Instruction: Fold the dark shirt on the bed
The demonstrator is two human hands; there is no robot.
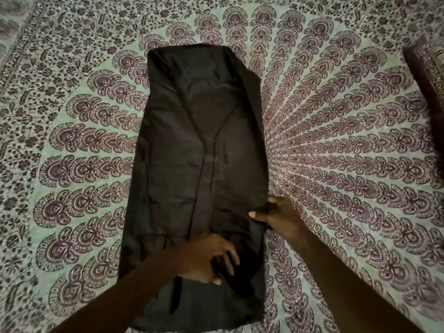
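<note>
The dark shirt (199, 140) lies lengthwise on the bed as a long narrow strip, with both sides folded in toward its middle. My left hand (209, 257) rests on the near part of the shirt and its fingers curl round a dark fold of the fabric. My right hand (278, 216) pinches the shirt's right edge between thumb and fingers, a little farther from me than the left hand. The shirt's near end reaches the bottom of the view, partly behind my left forearm.
A patterned bedspread (348, 152) with a fan-shaped purple and green print covers the whole bed. A dark patterned cushion or pillow (427, 68) lies at the far right edge.
</note>
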